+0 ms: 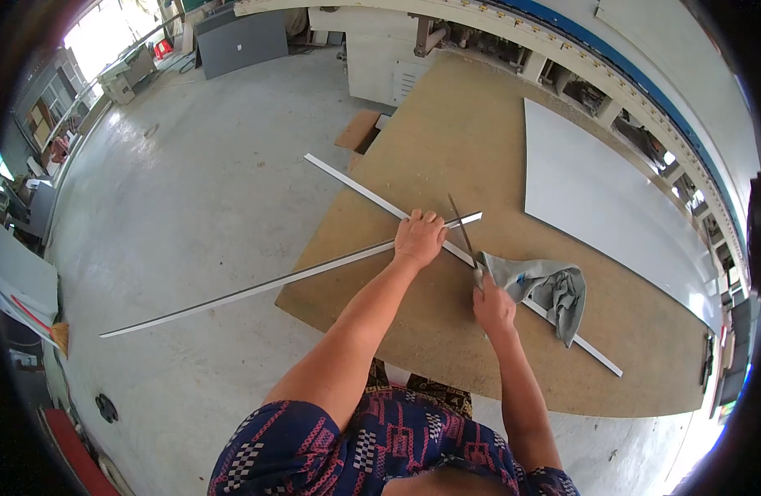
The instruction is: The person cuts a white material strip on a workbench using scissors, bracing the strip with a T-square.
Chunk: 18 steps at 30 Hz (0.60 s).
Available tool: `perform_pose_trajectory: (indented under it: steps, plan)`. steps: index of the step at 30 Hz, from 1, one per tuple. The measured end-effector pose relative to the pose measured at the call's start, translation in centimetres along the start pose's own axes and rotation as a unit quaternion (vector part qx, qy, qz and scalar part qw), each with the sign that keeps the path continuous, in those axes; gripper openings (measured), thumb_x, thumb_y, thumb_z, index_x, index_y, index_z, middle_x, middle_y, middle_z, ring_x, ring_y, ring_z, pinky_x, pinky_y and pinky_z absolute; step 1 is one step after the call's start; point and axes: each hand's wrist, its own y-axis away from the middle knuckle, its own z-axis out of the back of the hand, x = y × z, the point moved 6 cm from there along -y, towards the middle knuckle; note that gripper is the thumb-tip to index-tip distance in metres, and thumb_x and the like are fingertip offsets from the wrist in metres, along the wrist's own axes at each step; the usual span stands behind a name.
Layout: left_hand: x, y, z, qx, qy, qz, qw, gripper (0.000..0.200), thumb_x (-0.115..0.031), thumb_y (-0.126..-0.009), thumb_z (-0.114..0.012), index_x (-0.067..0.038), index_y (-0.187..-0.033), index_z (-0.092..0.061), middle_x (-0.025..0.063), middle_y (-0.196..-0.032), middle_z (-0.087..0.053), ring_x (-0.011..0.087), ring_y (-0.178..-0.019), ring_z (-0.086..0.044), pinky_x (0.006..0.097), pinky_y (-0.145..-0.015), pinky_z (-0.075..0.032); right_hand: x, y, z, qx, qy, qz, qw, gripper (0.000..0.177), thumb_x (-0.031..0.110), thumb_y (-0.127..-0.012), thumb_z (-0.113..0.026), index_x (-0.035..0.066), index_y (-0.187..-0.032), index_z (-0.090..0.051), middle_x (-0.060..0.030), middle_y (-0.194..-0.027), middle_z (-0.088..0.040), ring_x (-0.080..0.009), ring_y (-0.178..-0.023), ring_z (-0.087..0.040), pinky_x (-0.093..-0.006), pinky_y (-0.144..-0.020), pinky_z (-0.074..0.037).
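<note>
My left hand (421, 237) is closed over the place where two long white strips cross, pressing them to the brown board. One strip (248, 285) reaches far out to the lower left past the board's edge, its short end (473, 217) just beyond my fingers. The other strip (356, 187) runs from upper left to lower right beneath it. My right hand (494, 307) grips the handle of a long, slim file (461, 221), its blade pointing away from me and overlapping the short strip end. Beside the right hand, a crumpled grey cloth (554, 289) lies over the lower strip.
The large brown board (447, 331) forms the work surface. A big white panel (612, 190) lies on its right part, below a long machine (562, 70). A cardboard box (360, 132) stands at the board's left edge. Grey panels (242, 43) lean farther back.
</note>
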Motion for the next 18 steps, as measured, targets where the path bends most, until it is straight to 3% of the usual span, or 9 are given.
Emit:
perform_pose_trajectory:
  steps: [5, 8, 12, 18]
  plan:
    - [0.1, -0.2, -0.3, 0.007, 0.006, 0.005, 1.000, 0.019, -0.030, -0.085, -0.054, -0.012, -0.087, -0.058, 0.0026, -0.093, -0.056, 0.0236, -0.093, -0.052, 0.0388, -0.076, -0.045, -1.5, 2.2, 0.1, -0.018, -0.015, -0.010, 1.000, 0.044, 0.024, -0.083, -0.053, 0.007, -0.123, -0.046, -0.0235, -0.083, -0.063, -0.0397, -0.079, -0.062, -0.0495, -0.070, -0.047]
    - [0.0, -0.1, -0.2, 0.012, 0.008, -0.003, 1.000, 0.019, -0.031, -0.085, -0.053, -0.012, -0.087, -0.058, 0.0028, -0.093, -0.056, 0.0238, -0.093, -0.052, 0.0391, -0.076, -0.045, 0.6, -0.8, 0.9, 0.009, -0.009, -0.009, 1.000, 0.042, 0.024, -0.083, -0.053, 0.007, -0.121, -0.047, -0.0234, -0.082, -0.063, -0.0399, -0.078, -0.062, -0.0498, -0.071, -0.047]
    - [0.0, -0.1, -0.1, 0.004, -0.001, -0.005, 1.000, 0.020, -0.031, -0.086, -0.052, -0.012, -0.087, -0.058, 0.0028, -0.093, -0.055, 0.0240, -0.093, -0.052, 0.0394, -0.076, -0.045, 1.5, -4.4, -0.6, -0.027, -0.018, 0.018, 0.999, 0.042, 0.023, -0.083, -0.052, 0.007, -0.121, -0.047, -0.0235, -0.082, -0.063, -0.0400, -0.078, -0.062, -0.0496, -0.071, -0.047]
    - [0.0, -0.1, 0.1, 0.019, 0.002, 0.005, 1.000, 0.021, -0.031, -0.087, -0.051, -0.012, -0.088, -0.058, 0.0028, -0.094, -0.055, 0.0236, -0.095, -0.051, 0.0389, -0.077, -0.045, -0.1, 0.5, 0.2, 0.002, 0.005, -0.004, 1.000, 0.045, 0.024, -0.085, -0.051, 0.005, -0.125, -0.045, -0.0236, -0.082, -0.063, -0.0390, -0.077, -0.062, -0.0480, -0.068, -0.048]
